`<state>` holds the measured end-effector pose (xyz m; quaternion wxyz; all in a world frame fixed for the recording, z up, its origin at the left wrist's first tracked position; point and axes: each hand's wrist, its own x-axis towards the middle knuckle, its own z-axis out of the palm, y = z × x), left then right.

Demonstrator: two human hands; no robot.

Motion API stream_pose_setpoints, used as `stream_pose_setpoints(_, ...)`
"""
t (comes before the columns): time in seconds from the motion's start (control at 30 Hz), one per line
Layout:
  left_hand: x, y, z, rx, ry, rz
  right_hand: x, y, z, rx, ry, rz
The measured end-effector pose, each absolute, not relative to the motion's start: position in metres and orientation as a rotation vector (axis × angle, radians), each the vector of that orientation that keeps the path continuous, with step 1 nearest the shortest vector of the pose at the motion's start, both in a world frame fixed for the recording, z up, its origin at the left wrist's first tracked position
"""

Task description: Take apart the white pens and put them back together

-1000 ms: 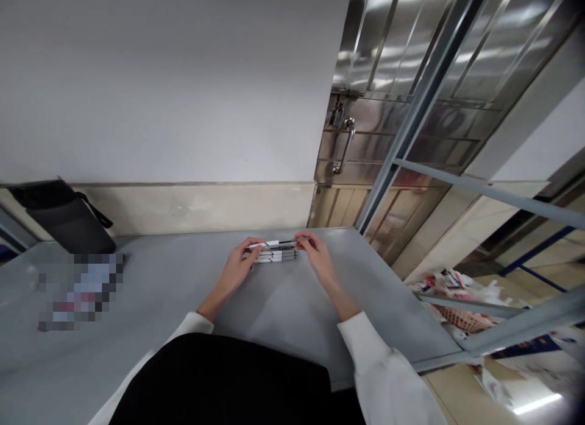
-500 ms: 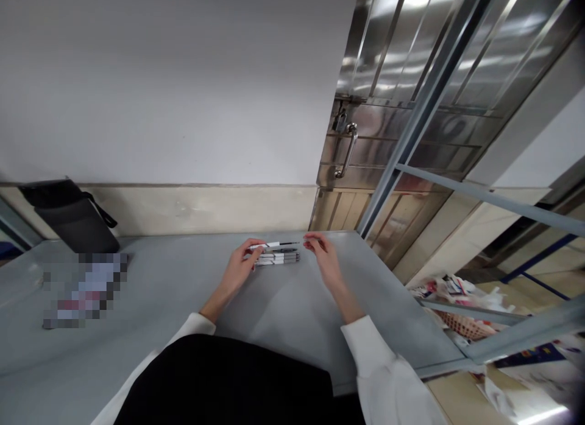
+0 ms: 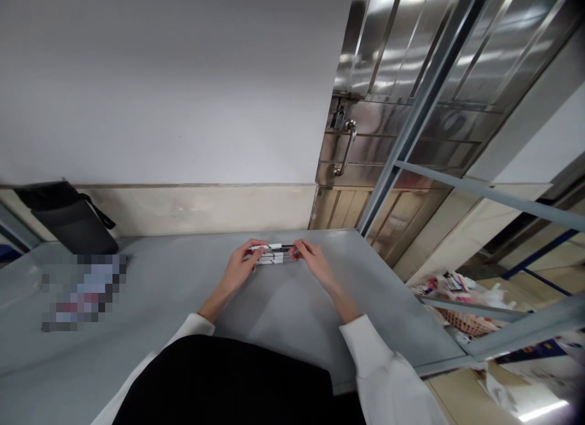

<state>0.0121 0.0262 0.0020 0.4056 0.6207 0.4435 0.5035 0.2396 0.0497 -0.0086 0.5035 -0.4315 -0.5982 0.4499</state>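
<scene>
My left hand (image 3: pixel 242 262) is closed around the white barrel of a pen (image 3: pixel 273 247), held level just above the table. A dark, thin front part of the pen points to the right. My right hand (image 3: pixel 311 257) pinches at that front end, and its fingertips hide the very tip. Whether a small separate part sits in those fingers I cannot tell. Right below, several more white-and-grey pens (image 3: pixel 271 260) lie side by side on the table, between both hands.
The grey table (image 3: pixel 283 315) runs up to the wall. A black pouch (image 3: pixel 75 221) leans at the back left, by a blurred-out flat item (image 3: pixel 86 291). Metal rack posts (image 3: pixel 402 139) rise at the right, beyond which sits a basket (image 3: pixel 468 323) of odds and ends.
My right hand has moved left, from a gap beyond the pen's exposed thin tip to contact at its front end. My left hand keeps its hold.
</scene>
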Motion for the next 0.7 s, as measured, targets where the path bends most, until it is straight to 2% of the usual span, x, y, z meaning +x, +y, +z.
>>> stream_pose_setpoints(0.4, 0.001, 0.038, -0.006, 1.485, 1.163, 1.411, 0.26, 0.056, -0.004, -1.093, -1.226, 0.786)
stream_pose_setpoints(0.7, 0.008, 0.032, -0.006, 1.583, 1.183, 1.241, 0.249, 0.041, 0.012, -1.071, -1.357, 0.725)
